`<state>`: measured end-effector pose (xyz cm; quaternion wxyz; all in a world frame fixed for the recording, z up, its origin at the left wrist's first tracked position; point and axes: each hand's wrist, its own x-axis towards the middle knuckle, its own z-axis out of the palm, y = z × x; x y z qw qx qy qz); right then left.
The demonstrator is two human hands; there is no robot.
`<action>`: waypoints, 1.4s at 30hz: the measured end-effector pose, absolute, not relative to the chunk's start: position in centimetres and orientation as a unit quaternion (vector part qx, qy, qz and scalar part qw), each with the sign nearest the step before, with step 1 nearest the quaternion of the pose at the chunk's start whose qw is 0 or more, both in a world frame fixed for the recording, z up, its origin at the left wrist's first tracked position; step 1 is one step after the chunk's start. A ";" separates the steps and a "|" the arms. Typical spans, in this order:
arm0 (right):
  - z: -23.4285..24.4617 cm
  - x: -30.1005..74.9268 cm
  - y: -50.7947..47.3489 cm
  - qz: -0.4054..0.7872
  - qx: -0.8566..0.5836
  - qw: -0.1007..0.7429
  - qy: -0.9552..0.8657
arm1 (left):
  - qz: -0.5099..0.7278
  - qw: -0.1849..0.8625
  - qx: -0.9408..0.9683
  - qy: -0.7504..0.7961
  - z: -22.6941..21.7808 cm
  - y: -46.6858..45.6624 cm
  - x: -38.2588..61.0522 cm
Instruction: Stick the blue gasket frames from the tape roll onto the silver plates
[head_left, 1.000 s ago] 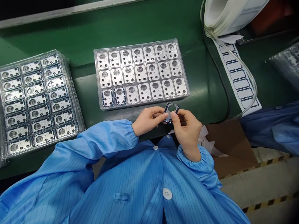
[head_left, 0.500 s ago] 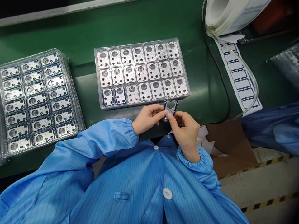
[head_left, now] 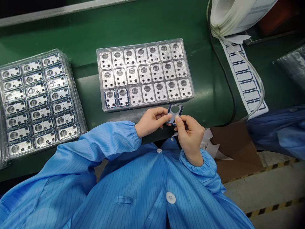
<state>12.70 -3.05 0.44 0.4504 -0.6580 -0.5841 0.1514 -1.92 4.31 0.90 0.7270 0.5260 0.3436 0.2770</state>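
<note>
Small blue-edged metal frame (head_left: 175, 109) with a round window, pinched between both hands just short of the near rim of a clear plastic tray (head_left: 147, 105), at about 1 o'clock from the left hand (head_left: 151, 122) and 11 o'clock from the right hand (head_left: 190, 136); long axis near 12-to-6, tilted a little; right thumb (head_left: 177, 122) overlapping it most, so right hand nearer; left fingertips (head_left: 167, 116) at its 9 o'clock edge; lower edge hidden behind the thumb, underside out of sight
</note>
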 end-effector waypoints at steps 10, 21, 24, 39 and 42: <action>0.0 13.4 -2.7 0.245 -0.673 0.470 -0.516 | 0.269 0.733 0.520 0.346 0.7 4.3 -1.9; 0.0 13.3 -2.3 0.196 -0.689 0.482 -0.505 | 0.248 0.728 0.533 0.353 0.9 4.2 -1.8; 0.0 13.4 -2.4 0.193 -0.686 0.478 -0.513 | 0.244 0.726 0.537 0.354 0.8 4.2 -1.8; 0.8 13.1 -2.7 0.295 -0.624 0.470 -0.551 | 0.279 0.691 0.562 0.361 1.5 4.3 -2.1; 0.6 13.0 -2.5 0.297 -0.636 0.466 -0.538 | 0.276 0.690 0.564 0.360 1.4 4.3 -2.1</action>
